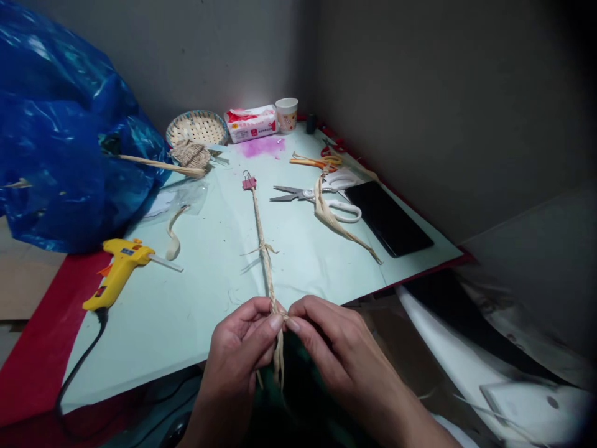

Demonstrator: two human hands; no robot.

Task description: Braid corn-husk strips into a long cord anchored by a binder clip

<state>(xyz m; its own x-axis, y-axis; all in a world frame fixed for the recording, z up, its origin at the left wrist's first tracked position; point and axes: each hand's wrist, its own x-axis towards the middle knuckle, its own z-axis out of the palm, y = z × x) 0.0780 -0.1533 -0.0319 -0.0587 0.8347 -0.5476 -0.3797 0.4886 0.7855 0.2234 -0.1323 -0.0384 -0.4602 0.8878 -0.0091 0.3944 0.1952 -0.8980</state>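
A pale braided cord (265,264) of straw-like fibre runs from a pink binder clip (249,182) on the table down to my hands at the near edge. My left hand (242,336) pinches the braid's lower end between thumb and fingers. Just to its right, my right hand (331,336) is closed too, its thumb and forefinger gripping a strand at the same spot. Loose strand ends (278,361) hang below my fingers, past the table edge. Partway up the braid, short fibre ends stick out on both sides.
White-handled scissors (298,194), a dry husk strip (333,218) and a black phone (394,221) lie right of the braid. A yellow glue gun (116,270) lies left, below a blue plastic bag (69,124). A basket (196,127), tissue pack (252,123) and paper cup (286,115) stand behind.
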